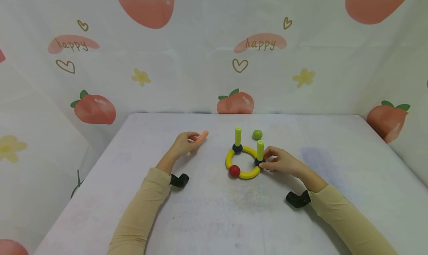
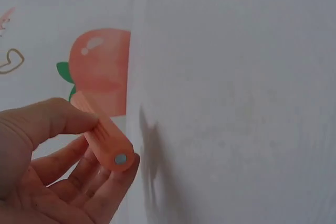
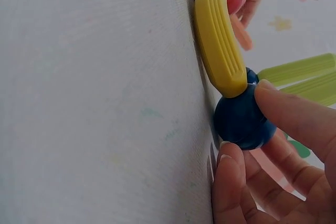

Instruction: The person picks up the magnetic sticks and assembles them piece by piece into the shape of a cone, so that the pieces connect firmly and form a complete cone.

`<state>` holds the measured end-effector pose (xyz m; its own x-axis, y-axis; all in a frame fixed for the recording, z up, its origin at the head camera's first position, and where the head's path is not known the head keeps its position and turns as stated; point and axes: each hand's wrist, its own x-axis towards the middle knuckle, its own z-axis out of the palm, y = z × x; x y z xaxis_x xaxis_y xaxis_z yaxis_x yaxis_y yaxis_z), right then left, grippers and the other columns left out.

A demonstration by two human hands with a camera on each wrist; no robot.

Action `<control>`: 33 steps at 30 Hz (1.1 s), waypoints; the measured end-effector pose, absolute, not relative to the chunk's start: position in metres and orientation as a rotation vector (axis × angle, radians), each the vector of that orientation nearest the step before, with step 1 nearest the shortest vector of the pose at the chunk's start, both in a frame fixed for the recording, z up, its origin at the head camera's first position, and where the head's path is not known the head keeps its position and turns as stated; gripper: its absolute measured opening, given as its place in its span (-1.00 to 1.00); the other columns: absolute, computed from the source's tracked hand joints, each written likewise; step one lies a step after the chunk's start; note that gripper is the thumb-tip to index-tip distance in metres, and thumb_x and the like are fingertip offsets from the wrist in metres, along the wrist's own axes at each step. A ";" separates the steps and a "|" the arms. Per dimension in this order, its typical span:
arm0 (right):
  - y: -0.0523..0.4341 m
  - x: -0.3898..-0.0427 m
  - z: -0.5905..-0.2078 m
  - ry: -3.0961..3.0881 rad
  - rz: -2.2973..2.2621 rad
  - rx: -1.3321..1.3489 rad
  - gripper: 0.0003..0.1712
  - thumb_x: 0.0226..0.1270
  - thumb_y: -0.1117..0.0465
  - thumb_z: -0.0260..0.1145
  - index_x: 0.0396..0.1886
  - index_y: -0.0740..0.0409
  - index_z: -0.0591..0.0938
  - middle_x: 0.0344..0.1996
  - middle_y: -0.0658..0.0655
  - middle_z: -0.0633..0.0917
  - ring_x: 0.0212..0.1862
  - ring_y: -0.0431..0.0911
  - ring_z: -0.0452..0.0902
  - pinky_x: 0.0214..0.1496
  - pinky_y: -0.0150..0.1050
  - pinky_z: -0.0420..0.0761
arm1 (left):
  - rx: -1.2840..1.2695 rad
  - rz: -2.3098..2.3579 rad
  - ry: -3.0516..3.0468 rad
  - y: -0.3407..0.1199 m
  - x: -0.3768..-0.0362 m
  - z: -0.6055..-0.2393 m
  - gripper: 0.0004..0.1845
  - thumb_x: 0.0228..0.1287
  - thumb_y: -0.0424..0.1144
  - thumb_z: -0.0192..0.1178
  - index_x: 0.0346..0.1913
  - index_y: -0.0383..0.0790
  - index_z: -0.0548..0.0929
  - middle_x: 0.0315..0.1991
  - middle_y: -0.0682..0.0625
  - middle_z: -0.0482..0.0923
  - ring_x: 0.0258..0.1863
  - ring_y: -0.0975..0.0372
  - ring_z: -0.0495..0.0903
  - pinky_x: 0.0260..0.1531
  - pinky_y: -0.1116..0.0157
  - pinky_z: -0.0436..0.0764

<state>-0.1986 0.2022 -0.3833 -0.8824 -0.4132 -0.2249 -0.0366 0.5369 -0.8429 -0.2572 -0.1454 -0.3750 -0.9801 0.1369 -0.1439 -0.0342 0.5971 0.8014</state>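
My left hand (image 1: 183, 143) pinches an orange magnetic rod (image 2: 107, 140) between thumb and fingers, held up off the table; a round metal disc shows at its near end. On the table lies a ring of curved yellow bars (image 1: 248, 175) joined by balls. My right hand (image 1: 284, 161) grips the dark blue ball (image 3: 241, 119) on the ring's right side, thumb on one side and fingers on the other. A light green rod (image 1: 260, 151) stands upright on that ball. Another green rod (image 1: 238, 136) rises from the far blue ball (image 1: 237, 148). At the ring's front left is a red ball (image 1: 234, 171).
A loose green ball (image 1: 257, 134) lies behind the ring on the white table (image 1: 214, 218). A printed cloth backdrop (image 1: 194, 61) hangs at the table's far edge. Black wrist mounts (image 1: 297, 199) stick out from the sleeves.
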 end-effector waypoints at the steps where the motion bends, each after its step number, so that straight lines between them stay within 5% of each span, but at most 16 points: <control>1: 0.202 -0.199 -0.383 2.379 -1.292 -0.367 -0.61 0.21 0.14 0.33 -0.12 0.27 0.41 -0.08 0.28 0.49 -0.31 -0.14 0.56 -0.29 -0.34 0.58 | 0.096 1.345 2.619 -0.144 -0.256 -0.374 -0.46 0.20 -0.02 0.20 0.19 -0.21 0.49 0.05 -0.17 0.53 -0.06 0.07 0.55 -0.33 0.39 0.51; 9: 0.202 -0.200 -0.386 2.388 -1.274 -0.360 -0.60 0.20 0.11 0.34 -0.13 0.24 0.41 -0.09 0.28 0.50 -0.33 -0.17 0.55 -0.28 -0.34 0.57 | 0.278 1.418 2.517 -0.127 -0.247 -0.367 -0.44 0.09 -0.38 0.17 0.23 -0.35 0.41 0.02 -0.23 0.51 -0.05 0.08 0.55 -0.26 0.41 0.55; 20: 0.204 -0.201 -0.386 2.381 -1.290 -0.371 -0.59 0.19 0.11 0.35 -0.13 0.25 0.42 -0.09 0.27 0.51 -0.30 -0.11 0.56 -0.27 -0.33 0.59 | 0.457 1.437 2.463 -0.112 -0.232 -0.364 -0.50 0.12 -0.36 0.23 0.17 -0.34 0.43 0.02 -0.22 0.53 0.01 0.03 0.54 0.02 0.21 0.55; 33: 0.203 -0.200 -0.385 2.378 -1.292 -0.361 -0.60 0.20 0.12 0.34 -0.13 0.25 0.41 -0.08 0.29 0.49 -0.31 -0.14 0.55 -0.27 -0.34 0.58 | 0.602 1.547 2.315 -0.097 -0.211 -0.357 -0.54 -0.01 -0.41 0.37 0.01 -0.33 0.52 -0.12 -0.20 0.58 -0.17 0.20 0.59 -0.09 0.30 0.62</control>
<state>-0.1998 0.2030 -0.3852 -0.8833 -0.4097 -0.2278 -0.0318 0.5371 -0.8429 -0.2115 -0.0967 -0.3569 -0.8700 0.4930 -0.0101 0.1792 0.3353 0.9249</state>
